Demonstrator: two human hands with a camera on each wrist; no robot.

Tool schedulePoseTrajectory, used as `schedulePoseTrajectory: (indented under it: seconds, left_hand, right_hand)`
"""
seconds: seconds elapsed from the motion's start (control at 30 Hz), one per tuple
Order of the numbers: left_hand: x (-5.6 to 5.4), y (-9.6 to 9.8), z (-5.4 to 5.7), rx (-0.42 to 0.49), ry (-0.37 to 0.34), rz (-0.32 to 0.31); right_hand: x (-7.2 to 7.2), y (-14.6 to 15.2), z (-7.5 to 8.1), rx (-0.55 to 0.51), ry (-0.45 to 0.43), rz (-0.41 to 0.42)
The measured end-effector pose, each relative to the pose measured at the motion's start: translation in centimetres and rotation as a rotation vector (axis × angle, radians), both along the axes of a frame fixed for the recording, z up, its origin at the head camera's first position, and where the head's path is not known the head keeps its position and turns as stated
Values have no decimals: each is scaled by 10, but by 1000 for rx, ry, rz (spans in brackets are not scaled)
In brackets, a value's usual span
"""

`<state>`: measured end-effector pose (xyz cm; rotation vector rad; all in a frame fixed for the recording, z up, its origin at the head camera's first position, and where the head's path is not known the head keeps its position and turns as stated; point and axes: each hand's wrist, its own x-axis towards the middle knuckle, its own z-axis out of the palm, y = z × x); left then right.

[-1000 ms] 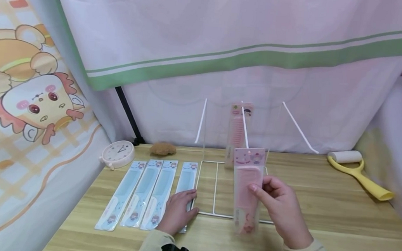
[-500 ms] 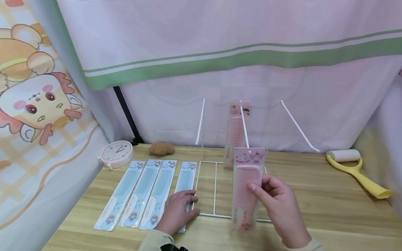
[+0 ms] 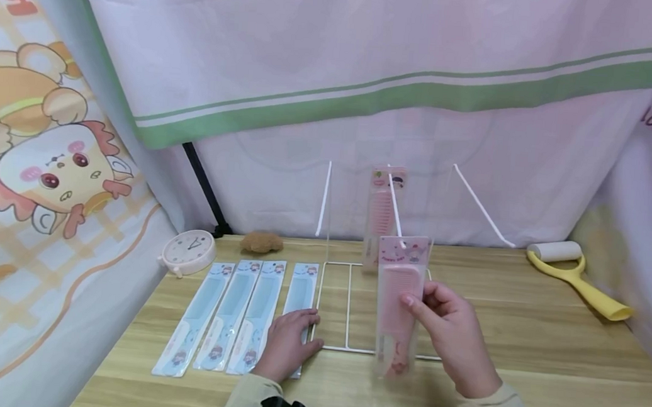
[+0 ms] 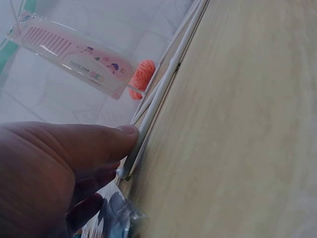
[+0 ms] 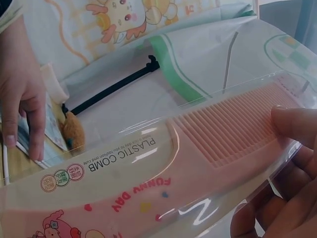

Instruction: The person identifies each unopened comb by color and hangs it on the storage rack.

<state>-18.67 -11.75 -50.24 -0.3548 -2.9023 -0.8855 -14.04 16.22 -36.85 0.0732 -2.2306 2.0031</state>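
Note:
My right hand (image 3: 458, 339) pinches a packaged pink comb (image 3: 400, 309) by its right edge, between thumb and fingers; the right wrist view shows the comb (image 5: 233, 124) through clear wrapping. The package's top meets the front end of the middle hook (image 3: 395, 205) of a white wire rack (image 3: 349, 306). Another packaged pink comb (image 3: 382, 210) hangs further back on that hook. At the rack's front left corner, my left hand (image 3: 290, 346) grips the base wire (image 4: 156, 106), thumb on one side and fingers on the other.
Several packaged blue combs (image 3: 255, 318) lie left of the rack, one partly under the left hand. A pink clock (image 3: 189, 252) and a brown lump (image 3: 262, 242) sit behind them. Far right lies a yellow-handled lint roller (image 3: 582, 281). Two outer hooks (image 3: 482, 205) jut forward.
The pink comb in my right hand has risen very slightly, its top edge now a little higher at the hook's end. The left hand stays on the rack's corner.

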Motion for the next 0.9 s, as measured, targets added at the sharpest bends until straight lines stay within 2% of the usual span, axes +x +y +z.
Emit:
schedulePoseTrajectory:
  seconds: [0.37,0.9]
  left_hand:
    - [1,-1,0,13,6,-3]
    - [1,0,0,-4,-13,-1]
  right_hand:
    - [-8,0,0,45,-20,8]
    - [-26,1,1,51,-14,5]
